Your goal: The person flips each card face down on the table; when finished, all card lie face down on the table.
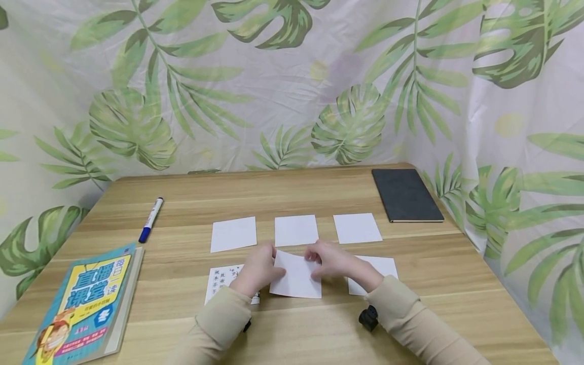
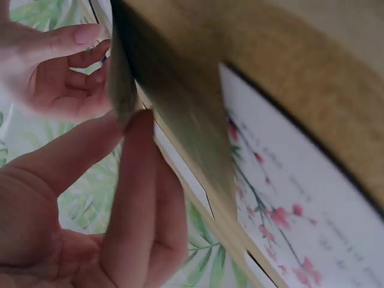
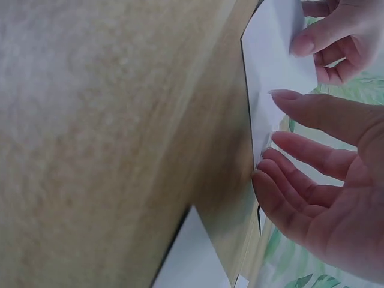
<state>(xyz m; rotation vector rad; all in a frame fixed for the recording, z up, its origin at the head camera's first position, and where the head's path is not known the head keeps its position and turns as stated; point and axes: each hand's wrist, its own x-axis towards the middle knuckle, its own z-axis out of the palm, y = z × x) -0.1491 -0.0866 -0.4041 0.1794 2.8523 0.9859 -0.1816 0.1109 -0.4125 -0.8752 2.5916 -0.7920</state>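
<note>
A square white card (image 1: 296, 276), plain on the side facing the head view, is raised and tilted off the table. My left hand (image 1: 259, 269) pinches its left edge, thumb in front and fingers behind. At the right edge is my right hand (image 1: 335, 262), its thumb and loosely bent fingers apart; in the right wrist view, the fingertips (image 3: 264, 171) lie against the card. Beneath my left wrist lies a card with writing and pink blossoms (image 2: 279, 219). Another blank card (image 1: 380, 268) is partly covered by my right wrist.
Three blank cards form a row behind: left (image 1: 233, 234), middle (image 1: 296, 230) and right (image 1: 357, 228). A blue-capped marker (image 1: 151, 219) and a colourful book (image 1: 86, 304) lie at left. At the back right is a dark notebook (image 1: 407, 195). Leaf-patterned cloth (image 1: 274, 101) surrounds the table.
</note>
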